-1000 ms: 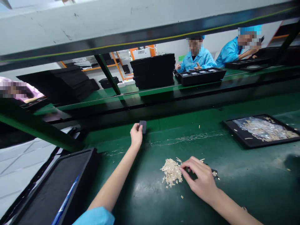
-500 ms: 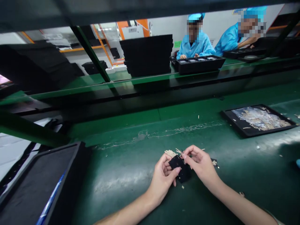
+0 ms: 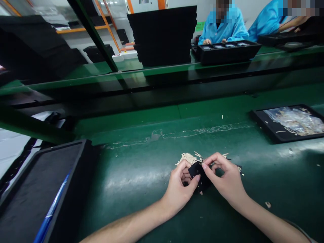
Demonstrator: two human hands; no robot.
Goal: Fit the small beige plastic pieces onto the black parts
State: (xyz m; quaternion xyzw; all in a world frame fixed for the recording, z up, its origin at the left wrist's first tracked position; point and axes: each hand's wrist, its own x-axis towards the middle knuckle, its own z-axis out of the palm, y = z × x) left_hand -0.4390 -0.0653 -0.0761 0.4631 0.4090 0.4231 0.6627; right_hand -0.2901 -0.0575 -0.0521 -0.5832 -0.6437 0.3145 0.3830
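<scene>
My left hand (image 3: 181, 185) is closed on a small flat black piece (image 3: 193, 170), thumb on its face and fingers behind. My right hand (image 3: 227, 179) has thumb and index finger pinched at the piece's upper right corner; whatever is between those fingertips is too small to make out. Just beyond the black piece lies a heap of small cream-coloured bits (image 3: 187, 157). More dark and pale scraps (image 3: 240, 169) show past my right hand, partly covered by it. Below the held piece, other dark material on the table is hard to separate from shadow.
A black tray (image 3: 270, 131) with clear plastic and pale strips sits at the right on the green table (image 3: 131, 182). At left is a black foam tray (image 3: 30, 189) bearing a long blue object (image 3: 52, 211). Across the bench, two co-workers in blue sit behind stacked black trays (image 3: 164, 37).
The view has tipped downward, so the far bench sits higher. My right fingertips have come to the black piece's upper corner. My left hand keeps its hold.
</scene>
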